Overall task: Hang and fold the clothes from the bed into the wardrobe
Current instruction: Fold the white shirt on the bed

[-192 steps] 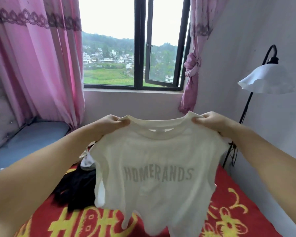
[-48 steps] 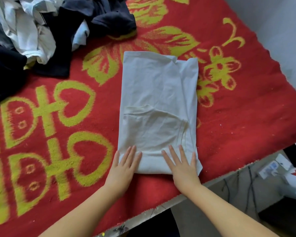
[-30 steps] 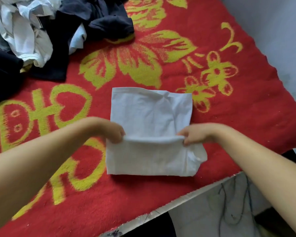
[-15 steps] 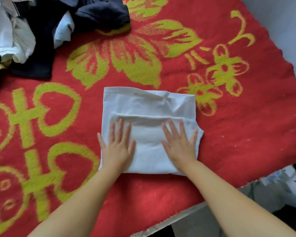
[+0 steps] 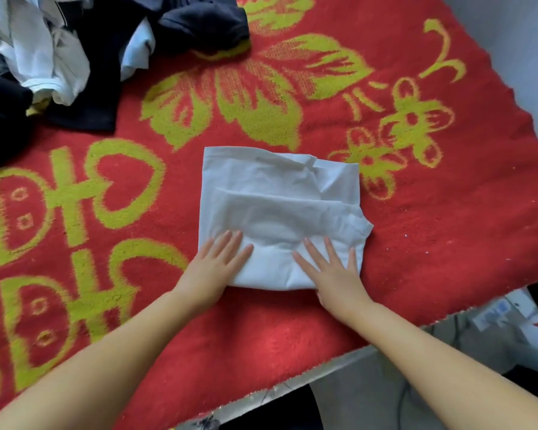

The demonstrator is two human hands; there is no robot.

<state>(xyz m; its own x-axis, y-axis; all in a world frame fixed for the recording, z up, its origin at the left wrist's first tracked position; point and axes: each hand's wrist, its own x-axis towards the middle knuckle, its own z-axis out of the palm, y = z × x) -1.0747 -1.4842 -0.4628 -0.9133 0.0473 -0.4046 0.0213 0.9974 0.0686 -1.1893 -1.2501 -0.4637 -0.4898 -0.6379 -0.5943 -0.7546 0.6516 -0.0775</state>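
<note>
Two hands (image 5: pixel 213 265) (image 5: pixel 333 273) flat on folded shirt (image 5: pixel 280 193), lettering hidden

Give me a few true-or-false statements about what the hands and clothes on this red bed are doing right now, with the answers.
1. Both hands lie flat on the folded white shirt. True: the left hand and right hand press its near edge with straight fingers.
2. The shirt is held up in the air. False: it lies folded on the red blanket.
3. A pile of unfolded clothes sits at the far left of the bed. True.
4. The pile touches the folded shirt. False: bare blanket lies between them.
5. The blanket's pattern is blue. False: it is yellow-green on red.
</note>
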